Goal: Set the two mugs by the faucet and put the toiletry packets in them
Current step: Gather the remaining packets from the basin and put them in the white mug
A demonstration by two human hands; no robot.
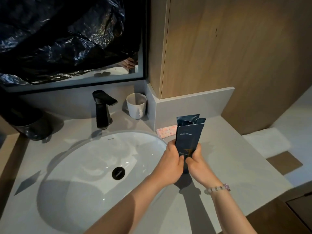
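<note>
Both hands on the stack of flat dark-blue foil toiletry packets [189, 137], held upright over the grey countertop [219, 149], just right of the white oval basin [81, 166]. Left hand [170, 161] and right hand [196, 159] pinch the lower end from either side, thumbs on the front face; both clamped on the packets. At least two or three packets fanned at the top; exact count unclear. Front one reads "DENTAL KIT", upside down as held. Handling judgement: very light, thin laminated film, semi-stiff along its length but creases easily (top edges already crumpled); smooth surface, so packets likely slide against each other, so keep the pinch across the whole stack. Not fragile. Best hold is where it is now, low end, so the free end leads into a mug. One white ceramic mug [136, 105], glossy, cylindrical, handle facing the camera, stands just right of the matte black angular faucet [103, 108], against the grey backsplash. Looks empty, but the interior is only partly visible. Second mug not in view. Mug is rigid, heavier, chippable. A small pink patterned packet [166, 131] lies on the counter behind the stack. Black crinkled plastic sheet [59, 36] covers most of the mirror.
</note>
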